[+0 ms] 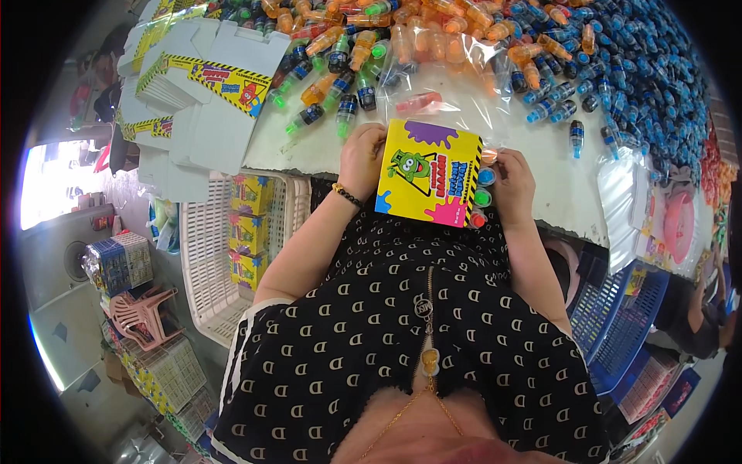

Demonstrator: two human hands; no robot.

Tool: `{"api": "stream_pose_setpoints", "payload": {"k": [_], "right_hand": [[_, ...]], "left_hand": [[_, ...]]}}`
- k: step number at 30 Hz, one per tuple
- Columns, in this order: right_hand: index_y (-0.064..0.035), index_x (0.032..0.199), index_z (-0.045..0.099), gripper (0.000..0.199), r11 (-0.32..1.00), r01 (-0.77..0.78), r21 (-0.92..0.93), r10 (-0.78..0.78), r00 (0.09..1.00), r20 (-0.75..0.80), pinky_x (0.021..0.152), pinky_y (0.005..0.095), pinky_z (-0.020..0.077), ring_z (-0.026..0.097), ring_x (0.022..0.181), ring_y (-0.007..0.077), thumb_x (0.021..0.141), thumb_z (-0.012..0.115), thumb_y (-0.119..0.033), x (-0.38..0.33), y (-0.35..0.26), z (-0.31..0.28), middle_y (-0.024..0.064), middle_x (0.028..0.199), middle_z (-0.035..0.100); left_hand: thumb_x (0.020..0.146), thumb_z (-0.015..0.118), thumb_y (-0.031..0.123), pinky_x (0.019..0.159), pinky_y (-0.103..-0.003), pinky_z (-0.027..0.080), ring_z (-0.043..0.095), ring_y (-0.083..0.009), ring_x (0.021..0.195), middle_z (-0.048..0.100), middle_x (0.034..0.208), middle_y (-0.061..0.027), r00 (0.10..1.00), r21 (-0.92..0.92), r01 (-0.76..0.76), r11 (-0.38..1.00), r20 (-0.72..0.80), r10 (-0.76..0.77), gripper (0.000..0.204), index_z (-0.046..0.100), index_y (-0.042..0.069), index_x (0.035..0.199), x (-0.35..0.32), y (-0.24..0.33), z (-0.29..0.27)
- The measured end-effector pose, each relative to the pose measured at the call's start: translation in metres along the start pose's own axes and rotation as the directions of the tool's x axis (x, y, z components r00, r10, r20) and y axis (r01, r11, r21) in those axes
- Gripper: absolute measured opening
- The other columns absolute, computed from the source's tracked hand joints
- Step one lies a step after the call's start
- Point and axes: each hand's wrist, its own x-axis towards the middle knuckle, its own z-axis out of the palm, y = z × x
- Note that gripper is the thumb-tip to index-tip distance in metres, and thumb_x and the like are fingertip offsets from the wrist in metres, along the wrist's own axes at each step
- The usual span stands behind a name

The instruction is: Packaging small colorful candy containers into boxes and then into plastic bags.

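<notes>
A yellow cardboard box [423, 176] printed with a green cartoon figure is held up in front of me at the table's near edge. My left hand [362, 161] is closed on its left edge, the fingertips partly hidden behind it. Along the box's right side show the ends of several small bottles: an orange bottle [488, 157], a blue one [485, 178], a green one [482, 199] and a red one [478, 220]. My right hand [513, 184] is beside them, its fingers closed at the orange bottle. A clear plastic bag [468, 97] lies just beyond the box.
Piles of blue bottles [618, 69] and orange bottles [456, 50] cover the table's far side. Flattened cartons [201, 100] are stacked at left. Below them a white basket [207, 263] holds yellow boxes [249, 232]. A blue crate [622, 325] stands at lower right.
</notes>
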Motion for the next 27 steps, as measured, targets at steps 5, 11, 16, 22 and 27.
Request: {"api": "stream_pose_setpoints", "payload": {"k": [5, 11, 16, 22, 27], "right_hand": [[-0.0033, 0.095, 0.061, 0.011, 0.971, 0.109, -0.214, -0.099, 0.994, 0.055, 0.073, 0.032, 0.0524, 0.064, 0.081, 0.0275, 0.084, 0.065, -0.001, 0.007, -0.002, 0.001, 0.0122, 0.097, 0.065], [-0.0041, 0.095, 0.058, 0.011, 0.918, -0.383, 0.103, 0.369, 0.92, 0.133, 0.065, 0.0324, 0.0495, 0.063, 0.07, 0.0261, 0.085, 0.059, 0.002, -0.007, -0.013, 0.002, 0.0103, 0.084, 0.066], [-0.0015, 0.101, 0.058, 0.014, 0.664, -0.563, 0.493, 0.492, 0.825, 0.279, 0.071, 0.0235, 0.0488, 0.062, 0.082, 0.0103, 0.088, 0.063, -0.004, -0.018, -0.002, 0.004, 0.0048, 0.09, 0.067], [-0.0005, 0.098, 0.06, 0.014, 0.661, -0.692, 0.289, 0.522, 0.701, 0.485, 0.067, 0.0257, 0.0495, 0.062, 0.077, 0.0096, 0.086, 0.066, -0.007, -0.004, 0.011, 0.001, 0.0041, 0.085, 0.068], [-0.0018, 0.095, 0.061, 0.013, 0.87, -0.493, -0.006, 0.438, 0.767, 0.469, 0.063, 0.0314, 0.0502, 0.064, 0.071, 0.0149, 0.085, 0.067, -0.008, 0.0, -0.034, -0.026, 0.0067, 0.08, 0.066]], "left_hand": [[0.081, 0.065, 0.009, 0.074, -0.037, 0.05, 0.062, -0.0313, 0.085, 0.065, 0.091, -0.0143, 0.997, 0.019, 0.014, 1.0, 0.072, -0.016, 0.012, 0.062, 0.001, 0.09, 0.004, -0.003, -0.002], [0.087, 0.063, 0.007, 0.064, -0.03, 0.05, 0.063, -0.0168, 0.07, 0.066, 0.08, -0.0101, 0.917, -0.309, 0.397, 0.865, 0.092, -0.388, 0.009, 0.061, 0.0, 0.092, -0.021, 0.002, 0.005], [0.088, 0.064, 0.008, 0.059, -0.024, 0.047, 0.058, -0.0073, 0.066, 0.065, 0.076, -0.0068, 0.798, -0.557, 0.552, 0.621, 0.135, -0.588, 0.012, 0.059, -0.002, 0.09, -0.034, -0.002, 0.007], [0.085, 0.066, 0.008, 0.06, -0.026, 0.049, 0.062, -0.0138, 0.067, 0.066, 0.077, -0.0089, 0.781, -0.296, 0.625, 0.722, 0.236, -0.578, 0.011, 0.061, -0.001, 0.087, -0.04, -0.005, -0.011], [0.081, 0.065, 0.006, 0.065, -0.032, 0.051, 0.064, -0.0275, 0.074, 0.066, 0.085, -0.0142, 0.951, 0.027, 0.261, 0.965, 0.162, -0.262, 0.008, 0.063, 0.001, 0.088, -0.05, 0.024, -0.035]]}}
